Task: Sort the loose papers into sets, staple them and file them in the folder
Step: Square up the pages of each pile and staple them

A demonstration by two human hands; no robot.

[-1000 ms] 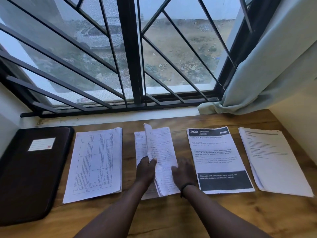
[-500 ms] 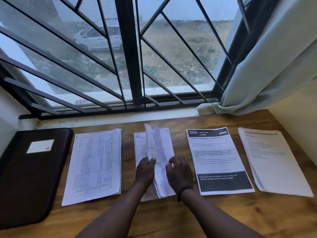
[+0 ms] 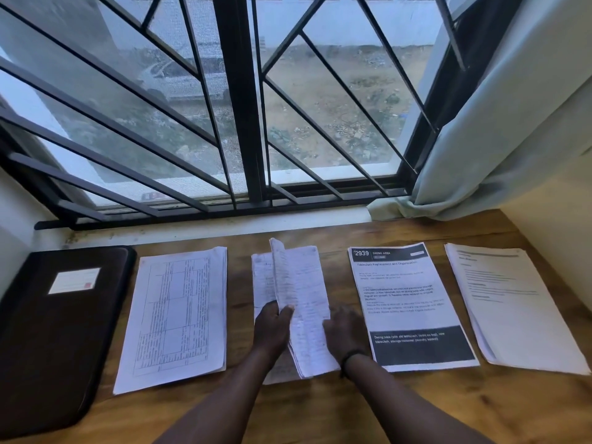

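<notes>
On the wooden desk (image 3: 320,411) under the barred window (image 3: 243,107), four sets of papers lie in a row, with the dark folder (image 3: 54,331) closed at the far left. Both hands work the handwritten set (image 3: 307,302) in the middle. The left hand (image 3: 272,325) pinches a lifted sheet near its lower edge, thumb on top, so the page stands up in a curl. The right hand (image 3: 344,328) rests on the right side of the same set with fingers curled; whether it grips a page or only presses down cannot be told. To the left lies the table-printed set (image 3: 179,315), to the right the printed form (image 3: 407,302) with its black header, and at the far right a plain text set (image 3: 512,309). No stapler is in view. The risk, as I judge it, is that the lifted sheet creases or slips out of order if pulled while the right hand pins the set, or that loose pages slide onto the neighbouring form and mix the sets.
</notes>
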